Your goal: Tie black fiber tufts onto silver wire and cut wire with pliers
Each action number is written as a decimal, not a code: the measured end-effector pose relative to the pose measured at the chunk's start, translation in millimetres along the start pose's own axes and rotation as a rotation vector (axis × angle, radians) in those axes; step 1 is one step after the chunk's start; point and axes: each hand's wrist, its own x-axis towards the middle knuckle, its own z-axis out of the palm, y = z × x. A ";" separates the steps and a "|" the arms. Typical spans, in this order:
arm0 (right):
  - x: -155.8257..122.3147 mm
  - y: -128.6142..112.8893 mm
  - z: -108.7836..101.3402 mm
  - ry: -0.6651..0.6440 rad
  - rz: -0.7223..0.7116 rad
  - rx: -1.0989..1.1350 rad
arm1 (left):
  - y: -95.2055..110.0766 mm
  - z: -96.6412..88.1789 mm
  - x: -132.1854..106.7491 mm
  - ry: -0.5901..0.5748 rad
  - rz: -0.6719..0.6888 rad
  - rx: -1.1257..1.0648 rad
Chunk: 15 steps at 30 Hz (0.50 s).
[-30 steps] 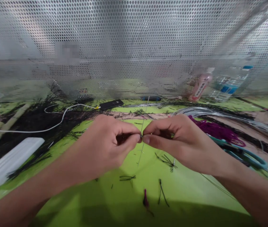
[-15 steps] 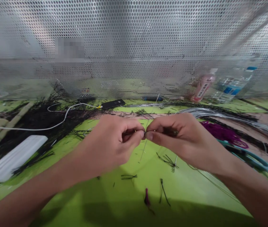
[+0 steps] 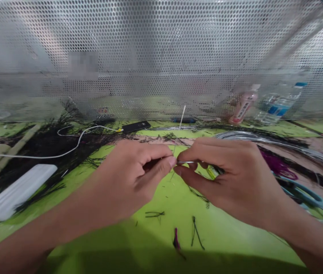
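In the head view both hands meet at the middle, above the green tabletop [image 3: 138, 243]. My left hand [image 3: 132, 175] is closed in a pinch, thumb against index finger. A thin silver wire [image 3: 182, 120] stands up at those fingertips, slanting, with its lower end running down behind them. My right hand [image 3: 232, 179] is curled, its thumb and index finger around a short, level stretch of wire [image 3: 186, 162] that reaches toward the left fingertips. Where the wires meet is hidden by the fingers. Under the right hand lies a bundle of dark strands [image 3: 199, 195], partly covered.
Scissors [image 3: 306, 192], purple cord [image 3: 278, 163] and a wire coil [image 3: 264, 140] lie at right. Two bottles [image 3: 244, 104] stand behind. A black power bank [image 3: 135, 125] with a white cable [image 3: 78, 140] and a white case-like object [image 3: 21, 190] lie left. Thread scraps [image 3: 197, 232] lie in front.
The right fingers have opened a little and turned, showing the level wire between them. The upright wire now rises higher above the fingertips. The left hand has barely moved.
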 end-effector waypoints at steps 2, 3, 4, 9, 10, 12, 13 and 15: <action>-2.3 1.7 1.7 0.039 -0.091 -0.154 | 1.0 0.3 0.2 -0.014 -0.027 -0.021; -3.9 3.0 3.2 0.060 -0.164 -0.259 | 1.1 0.7 0.4 -0.023 -0.038 -0.035; -5.5 4.7 5.0 0.087 -0.255 -0.368 | 0.8 1.1 0.8 -0.029 -0.045 -0.046; -8.1 13.8 13.2 0.227 -0.497 -0.560 | -3.7 3.0 3.0 -0.012 -0.026 -0.028; -6.8 14.8 12.6 0.213 -0.406 -0.503 | -4.8 3.2 3.5 0.008 -0.013 -0.015; -2.7 15.1 7.8 0.114 -0.141 -0.305 | -6.3 3.6 4.4 0.041 0.030 0.006; -0.5 14.6 3.8 0.035 -0.013 -0.184 | -6.7 3.8 4.8 0.048 0.054 0.017; 3.5 13.4 -5.3 -0.137 0.156 0.052 | -6.8 4.5 5.2 0.051 0.093 0.040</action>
